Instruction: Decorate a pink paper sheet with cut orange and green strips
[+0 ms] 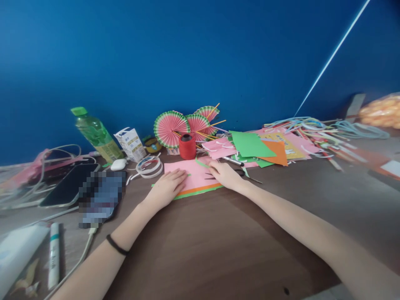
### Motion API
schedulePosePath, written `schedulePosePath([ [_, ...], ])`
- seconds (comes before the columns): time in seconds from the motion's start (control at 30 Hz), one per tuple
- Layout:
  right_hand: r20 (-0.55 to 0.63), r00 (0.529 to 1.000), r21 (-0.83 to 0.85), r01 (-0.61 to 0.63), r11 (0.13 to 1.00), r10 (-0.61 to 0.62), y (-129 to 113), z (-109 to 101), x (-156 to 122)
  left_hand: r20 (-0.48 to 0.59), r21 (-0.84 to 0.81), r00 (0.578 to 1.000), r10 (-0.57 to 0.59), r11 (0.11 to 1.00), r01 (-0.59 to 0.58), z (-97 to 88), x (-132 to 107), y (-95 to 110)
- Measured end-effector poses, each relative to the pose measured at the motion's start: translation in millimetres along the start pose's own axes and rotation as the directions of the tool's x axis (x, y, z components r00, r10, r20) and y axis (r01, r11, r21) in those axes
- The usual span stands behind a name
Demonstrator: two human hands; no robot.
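Note:
My left hand (167, 188) lies flat, fingers stretched out, on the left part of a pink paper sheet (195, 179). Orange and green paper edges show along the sheet's near side. At its right side, my right hand (227, 176) has its fingers drawn together at the end of a thin, curved green paper strip (202, 163); the fingertips are partly hidden. Scissors (213, 178) lie beneath the right hand, their blades pointing left. Just behind the sheet stands a red thread spool (187, 148).
Round paper fans (171, 129) lean at the blue wall. Coloured papers (250, 146) and a pen (233, 161) lie right. Leftward are a tape roll (150, 166), small carton (130, 143), green bottle (96, 135), phones (70, 185), cables and a marker (54, 256).

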State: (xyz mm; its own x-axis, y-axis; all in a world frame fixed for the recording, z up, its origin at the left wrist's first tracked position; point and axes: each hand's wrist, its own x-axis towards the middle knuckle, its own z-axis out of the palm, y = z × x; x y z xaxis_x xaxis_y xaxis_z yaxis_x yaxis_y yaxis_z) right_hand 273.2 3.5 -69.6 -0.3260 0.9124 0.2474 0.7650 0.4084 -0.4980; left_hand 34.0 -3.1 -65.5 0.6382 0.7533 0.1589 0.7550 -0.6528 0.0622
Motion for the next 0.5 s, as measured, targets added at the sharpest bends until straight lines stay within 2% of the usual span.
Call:
schedulePosePath([
  [0.1, 0.011, 1.0, 0.048, 0.006, 0.999, -0.007, 4.4, 1.3, 1.5, -0.071, -0.045, 0.997, 0.02, 0.999, -0.024, -1.4, -0.6, 0.9],
  [0.2, 0.013, 1.0, 0.094, -0.014, 0.996, 0.013, 5.9, 0.7, 1.8, -0.125, -0.088, 0.992, -0.009, 0.996, -0.002, -2.4, -0.4, -1.5],
  [0.33, -0.015, 1.0, 0.269, 0.0, 0.963, 0.005, 2.6, -8.0, 2.0, -0.126, -0.219, 0.989, -0.08, 0.974, 0.051, -5.0, 1.2, -7.2],
  [0.4, 0.023, 0.997, 0.442, 0.054, 0.895, -0.072, -1.8, -18.3, 1.9, -0.091, -0.299, 0.988, -0.127, 0.949, 0.094, -7.2, 2.1, -8.9],
  [0.43, 0.078, 0.988, 0.536, 0.071, 0.841, -0.133, -4.3, -24.6, 1.8, -0.073, -0.334, 0.986, -0.149, 0.935, 0.117, -8.3, 2.5, -9.3],
  [0.47, 0.136, 0.97, 0.606, 0.077, 0.792, -0.199, -6.7, -31.1, 1.5, -0.061, -0.361, 0.984, -0.169, 0.923, 0.136, -9.2, 2.9, -9.3],
  [0.5, 0.227, 0.931, 0.625, 0.087, 0.776, -0.287, -8.6, -37.2, 1.2, -0.058, -0.38, 0.982, -0.182, 0.913, 0.147, -9.8, 3.2, -9.1],
])
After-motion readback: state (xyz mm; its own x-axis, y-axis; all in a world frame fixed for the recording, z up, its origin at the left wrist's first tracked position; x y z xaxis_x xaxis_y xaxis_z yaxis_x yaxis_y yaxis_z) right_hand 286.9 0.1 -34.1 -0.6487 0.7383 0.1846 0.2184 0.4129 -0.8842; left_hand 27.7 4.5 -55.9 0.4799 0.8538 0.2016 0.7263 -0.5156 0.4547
